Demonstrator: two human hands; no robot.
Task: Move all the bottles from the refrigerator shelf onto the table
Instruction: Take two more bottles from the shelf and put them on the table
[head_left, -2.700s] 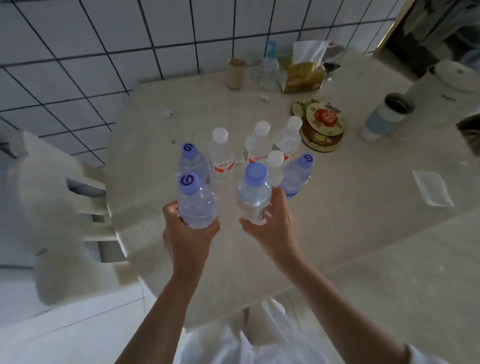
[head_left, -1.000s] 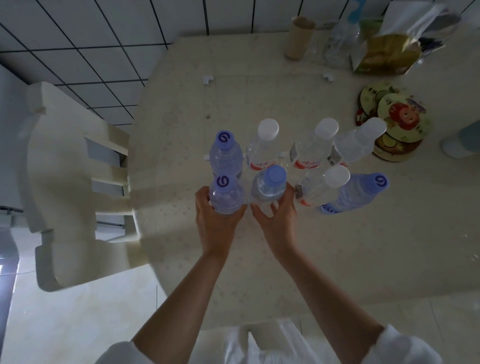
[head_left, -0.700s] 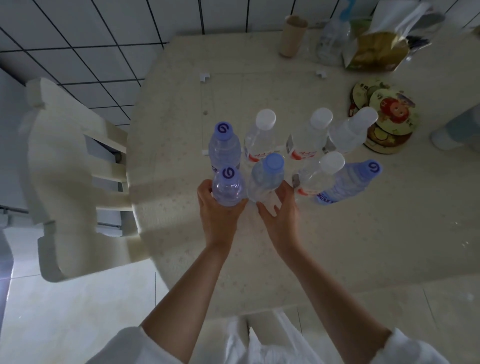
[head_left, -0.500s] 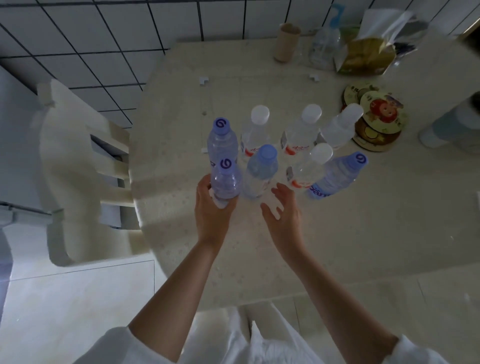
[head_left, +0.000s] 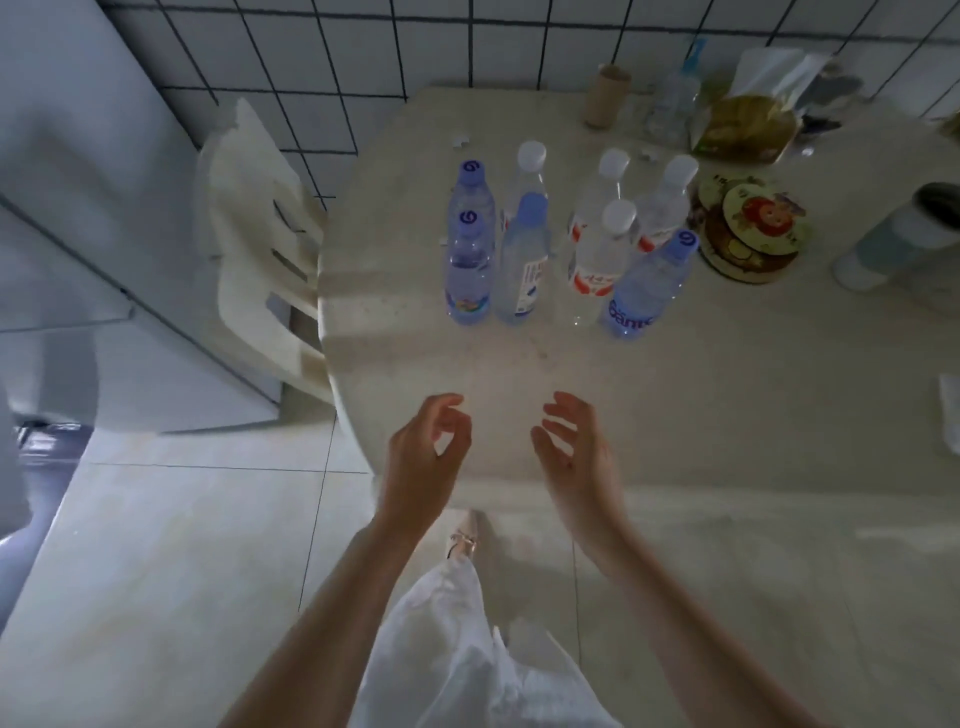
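From the head camera, eight bottles stand upright in a tight cluster on the pale round surface (head_left: 727, 374). At the left of the group, two bottles with purple caps stand one behind the other: the near purple-capped bottle (head_left: 467, 270) and the far purple-capped bottle (head_left: 471, 192). Just beside them on the right is a blue-capped bottle (head_left: 524, 260), partly covering a white-capped bottle (head_left: 529, 171) behind it. Further right, three more white-capped bottles (head_left: 605, 249) with red labels stand close together, and a bottle with a blue label (head_left: 649, 286) leans into view at the near right of the cluster. The left hand (head_left: 423, 457) hovers over the near edge of the surface, well apart from the bottles, fingers loosely curled with nothing in its grip. The right hand (head_left: 576, 452) hangs alongside it, palm turned inward, fingers relaxed and holding nothing. A white plastic chair (head_left: 254, 244) sits at the surface's left side, with the refrigerator (head_left: 93, 208) beyond it. A stack of round coasters (head_left: 753, 228) lies just right of the bottles, and a cardboard tube (head_left: 605, 96) stands near the tiled wall.
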